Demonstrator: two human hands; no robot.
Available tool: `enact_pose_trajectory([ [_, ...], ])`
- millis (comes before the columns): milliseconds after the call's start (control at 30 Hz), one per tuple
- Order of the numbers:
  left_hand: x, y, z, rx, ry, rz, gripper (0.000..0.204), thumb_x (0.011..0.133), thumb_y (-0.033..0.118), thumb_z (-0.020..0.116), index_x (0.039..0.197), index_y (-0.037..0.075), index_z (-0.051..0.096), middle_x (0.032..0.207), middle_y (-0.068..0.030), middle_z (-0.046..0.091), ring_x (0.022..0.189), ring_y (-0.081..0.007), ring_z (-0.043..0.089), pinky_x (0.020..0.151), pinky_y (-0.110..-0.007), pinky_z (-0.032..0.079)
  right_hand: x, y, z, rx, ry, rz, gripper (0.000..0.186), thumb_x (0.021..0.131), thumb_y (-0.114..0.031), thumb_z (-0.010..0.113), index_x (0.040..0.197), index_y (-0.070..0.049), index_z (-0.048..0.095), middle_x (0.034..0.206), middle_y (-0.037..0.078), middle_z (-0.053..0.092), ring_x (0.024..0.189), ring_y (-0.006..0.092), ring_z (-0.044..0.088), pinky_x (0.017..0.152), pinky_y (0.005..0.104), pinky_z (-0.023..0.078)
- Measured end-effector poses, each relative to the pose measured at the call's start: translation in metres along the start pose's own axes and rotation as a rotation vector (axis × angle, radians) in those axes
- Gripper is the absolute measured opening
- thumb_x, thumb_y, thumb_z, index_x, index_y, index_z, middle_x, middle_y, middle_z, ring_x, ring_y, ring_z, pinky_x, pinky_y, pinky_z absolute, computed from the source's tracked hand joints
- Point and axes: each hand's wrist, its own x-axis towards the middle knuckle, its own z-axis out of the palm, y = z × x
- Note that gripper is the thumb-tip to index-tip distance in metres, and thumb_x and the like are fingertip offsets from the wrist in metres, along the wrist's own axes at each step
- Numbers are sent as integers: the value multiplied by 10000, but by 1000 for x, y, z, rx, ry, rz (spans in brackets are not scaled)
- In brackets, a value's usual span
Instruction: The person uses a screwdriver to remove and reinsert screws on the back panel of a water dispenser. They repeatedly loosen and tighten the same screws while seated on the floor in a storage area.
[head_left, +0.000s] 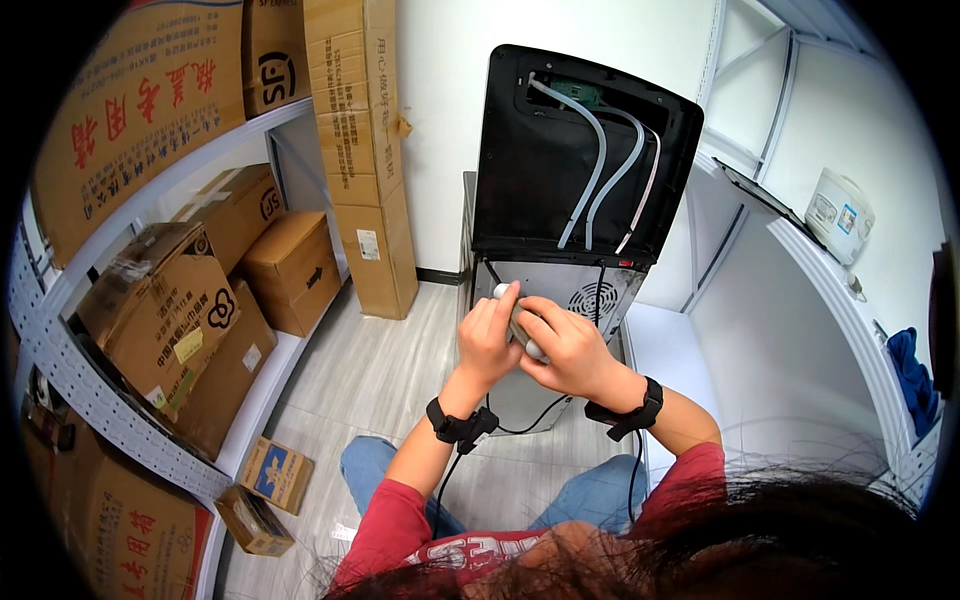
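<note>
Pale grey elongated object [534, 348], slanting, partly hidden between both hands' fingers [540, 309].

Red short-sleeved shirt [385, 530], white chest print [476, 549], black wrist straps [652, 402], thin black cables [638, 465], blue trousers [371, 468], probably denim

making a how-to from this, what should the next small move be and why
Probably slide the right hand's fingers back slightly while the left hand steadies the pale grey part: both hands close around it and cover much of its surface, so a clearer look would likely help.
</note>
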Motion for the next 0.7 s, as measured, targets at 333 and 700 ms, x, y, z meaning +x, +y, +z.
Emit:
enact_pose_trajectory([
  [333, -1, -3, -1, -2, -54, -2, 485, 667, 40, 614, 1148, -12, 592, 727, -93, 529, 638, -265, 525, 552, -367, 435, 12, 11, -2, -54, -47, -142, 344, 728, -180, 729, 995, -23, 579, 1014, 124, 591, 739, 253, 609, 652, 348, 499],
  [700, 0, -2, 0, 34, -74, -8, 399, 668, 39, 631, 1063, -6, 590, 750, -106, 549, 654, -269, 535, 558, -356, 440, 6, 2, -3, -74, -51, 7, 351, 727, -181, 724, 1007, -24, 581, 1004, 112, 590, 672, 225, 601, 594, 326, 492],
])
